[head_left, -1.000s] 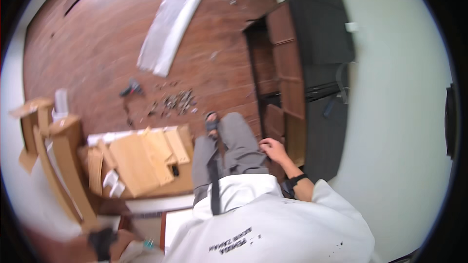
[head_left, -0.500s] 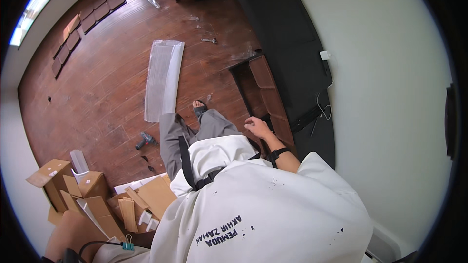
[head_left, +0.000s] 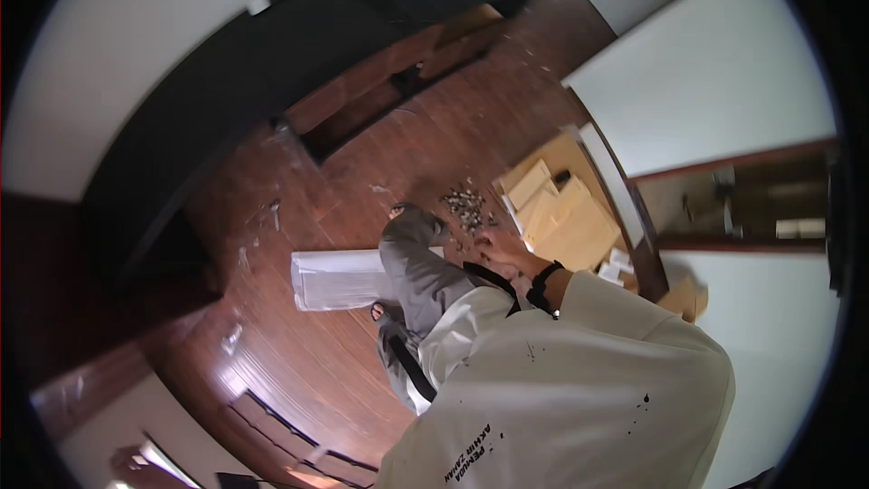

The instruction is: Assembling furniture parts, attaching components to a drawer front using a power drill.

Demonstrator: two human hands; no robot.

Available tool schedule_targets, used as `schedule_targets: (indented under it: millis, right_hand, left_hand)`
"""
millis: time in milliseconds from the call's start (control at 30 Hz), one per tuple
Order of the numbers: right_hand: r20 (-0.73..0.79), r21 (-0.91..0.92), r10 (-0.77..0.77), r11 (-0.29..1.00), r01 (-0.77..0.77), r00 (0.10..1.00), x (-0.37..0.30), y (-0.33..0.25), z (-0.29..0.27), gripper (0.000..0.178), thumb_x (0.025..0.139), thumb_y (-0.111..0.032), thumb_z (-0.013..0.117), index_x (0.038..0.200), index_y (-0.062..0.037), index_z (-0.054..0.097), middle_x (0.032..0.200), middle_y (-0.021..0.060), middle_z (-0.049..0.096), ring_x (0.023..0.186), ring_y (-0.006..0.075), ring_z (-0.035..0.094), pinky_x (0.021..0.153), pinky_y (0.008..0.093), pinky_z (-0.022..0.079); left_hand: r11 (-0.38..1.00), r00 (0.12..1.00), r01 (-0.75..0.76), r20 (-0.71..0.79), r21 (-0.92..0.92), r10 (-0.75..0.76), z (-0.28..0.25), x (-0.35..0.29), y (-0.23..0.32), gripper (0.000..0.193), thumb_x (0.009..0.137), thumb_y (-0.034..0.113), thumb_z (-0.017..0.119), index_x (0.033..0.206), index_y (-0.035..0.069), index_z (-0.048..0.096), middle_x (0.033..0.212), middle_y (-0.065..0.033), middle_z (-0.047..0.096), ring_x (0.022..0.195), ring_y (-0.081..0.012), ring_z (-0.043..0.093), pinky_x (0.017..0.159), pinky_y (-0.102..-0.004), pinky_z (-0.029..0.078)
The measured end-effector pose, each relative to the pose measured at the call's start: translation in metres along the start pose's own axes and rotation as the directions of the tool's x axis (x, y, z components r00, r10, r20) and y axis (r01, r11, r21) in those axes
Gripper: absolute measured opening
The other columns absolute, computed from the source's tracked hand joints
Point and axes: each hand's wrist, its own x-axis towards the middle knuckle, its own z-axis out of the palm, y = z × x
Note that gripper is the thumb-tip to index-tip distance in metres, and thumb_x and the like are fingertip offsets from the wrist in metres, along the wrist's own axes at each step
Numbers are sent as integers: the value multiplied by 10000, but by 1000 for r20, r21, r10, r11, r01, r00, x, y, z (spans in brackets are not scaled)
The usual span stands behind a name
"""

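I sit on a dark wooden floor in grey trousers [head_left: 421,258] and a white shirt. My right hand [head_left: 500,249], with a black watch on its wrist, reaches down beside my knee, close to a small heap of screws and metal fittings [head_left: 466,204]. Its fingers are curled and blurred, so whether they hold a part does not show. My left hand is out of view.
Flattened cardboard boxes [head_left: 561,213] lie right of the fittings, against a white wall. A white wrapped sheet [head_left: 337,279] lies left of my legs. A long black cabinet [head_left: 226,81] with brown wooden panels [head_left: 380,100] stands at the far wall. Slatted boards [head_left: 290,435] lie near the bottom.
The view has swung round sharply, so the cabinet now lies top left and the boxes on the right. My right hand has moved from my knee toward the heap of fittings.
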Motion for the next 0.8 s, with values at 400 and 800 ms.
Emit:
schedule_targets:
  millis: [400, 800]
  right_hand:
    - [376, 506, 773, 290, -812, 510, -418, 86, 201, 233, 825, -166, 594, 1007, -38, 664, 816, 130, 699, 687, 210, 688, 624, 321, 565]
    - [314, 794, 771, 107, -599, 555, -563, 122, 277, 227, 837, -181, 593, 1006, -40, 648, 816, 121, 688, 689, 193, 674, 635, 319, 552]
  left_hand:
    - [757, -692, 152, 615, 636, -378, -23, -325, -226, 408, 866, 225, 666, 1221, 64, 544, 1028, -137, 668, 933, -243, 675, 681, -364, 539]
    - [840, -40, 79, 844, 537, -535, 118, -342, -169, 252, 813, 73, 652, 1044, 112, 557, 762, -71, 590, 570, -153, 586, 442, -236, 429]
